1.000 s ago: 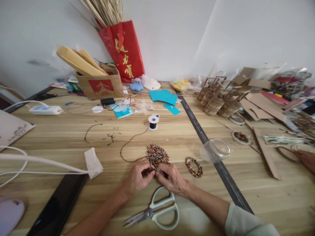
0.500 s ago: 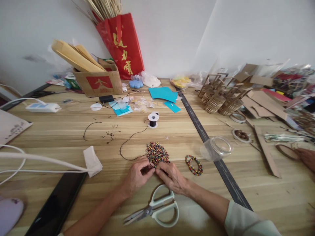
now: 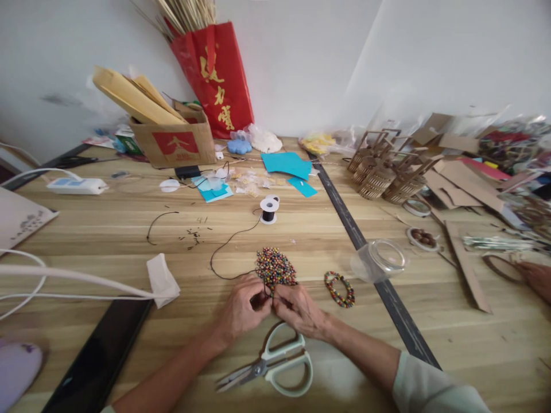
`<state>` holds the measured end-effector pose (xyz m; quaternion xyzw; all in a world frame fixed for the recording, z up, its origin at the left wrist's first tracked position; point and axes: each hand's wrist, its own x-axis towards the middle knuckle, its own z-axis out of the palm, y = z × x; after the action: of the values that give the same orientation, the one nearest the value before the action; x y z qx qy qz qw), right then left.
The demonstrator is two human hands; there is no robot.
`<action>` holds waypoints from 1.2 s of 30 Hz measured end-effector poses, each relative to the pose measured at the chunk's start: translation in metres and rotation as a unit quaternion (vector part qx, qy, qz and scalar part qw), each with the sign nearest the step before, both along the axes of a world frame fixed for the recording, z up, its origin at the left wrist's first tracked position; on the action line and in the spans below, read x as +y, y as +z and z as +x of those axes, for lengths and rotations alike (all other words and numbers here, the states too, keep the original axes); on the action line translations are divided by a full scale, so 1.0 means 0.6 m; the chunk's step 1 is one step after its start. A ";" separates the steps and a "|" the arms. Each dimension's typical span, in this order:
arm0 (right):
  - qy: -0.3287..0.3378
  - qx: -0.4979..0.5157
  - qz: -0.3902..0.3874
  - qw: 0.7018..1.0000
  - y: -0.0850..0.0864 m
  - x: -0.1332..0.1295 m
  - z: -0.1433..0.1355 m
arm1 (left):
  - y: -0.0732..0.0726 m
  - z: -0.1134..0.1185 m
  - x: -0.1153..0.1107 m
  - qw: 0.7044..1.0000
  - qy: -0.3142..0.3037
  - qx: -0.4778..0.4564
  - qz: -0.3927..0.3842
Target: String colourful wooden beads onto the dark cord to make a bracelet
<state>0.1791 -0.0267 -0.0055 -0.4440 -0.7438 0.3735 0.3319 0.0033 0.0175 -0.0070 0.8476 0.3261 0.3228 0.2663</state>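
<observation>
Right now your left hand (image 3: 247, 301) has thumb and forefinger pinched on the black cord (image 3: 212, 262), just at the near edge of the bead heap (image 3: 276, 265). From the white spool (image 3: 269, 205), the cord bows out leftward, then bends back right to your fingers, so it has no single straight axis. Your right hand (image 3: 299, 310) meets the left, its fingers drawn in narrow, but you block that spot yourself; whether they grip cord or bead, I cannot tell. Below your hands, the scissors (image 3: 275, 361) point their blades left and slightly toward you.

The cardboard box (image 3: 176, 144) holds tan envelopes (image 3: 129, 98); the red bag (image 3: 221, 86) holds dry stalks (image 3: 189, 22). Small brown balls (image 3: 424, 236) sit in a white dish (image 3: 414, 246). At the right edge, another person's hand (image 3: 537, 278) is cut off.
</observation>
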 end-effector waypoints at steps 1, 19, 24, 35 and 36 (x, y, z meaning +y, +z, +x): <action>0.000 -0.001 0.003 1.000 0.000 0.000 0.000 | -0.001 0.000 0.000 1.000 0.002 0.002 0.003; 0.009 -0.001 0.018 1.000 0.000 -0.001 0.000 | 0.003 0.002 -0.002 1.000 0.003 0.008 -0.011; 0.015 0.005 0.020 1.000 0.000 -0.002 -0.001 | 0.004 0.002 -0.001 1.000 0.003 0.010 -0.019; -0.024 0.028 -0.006 0.999 0.001 -0.005 -0.005 | -0.003 -0.006 0.009 0.994 -0.016 -0.015 -0.108; -0.025 0.029 -0.005 0.999 0.001 -0.005 -0.005 | -0.004 -0.007 0.008 0.994 -0.015 -0.016 -0.105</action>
<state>0.1759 -0.0295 -0.0052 -0.4534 -0.7206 0.3814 0.3601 -0.0006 0.0226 -0.0092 0.8144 0.3409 0.2967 0.3639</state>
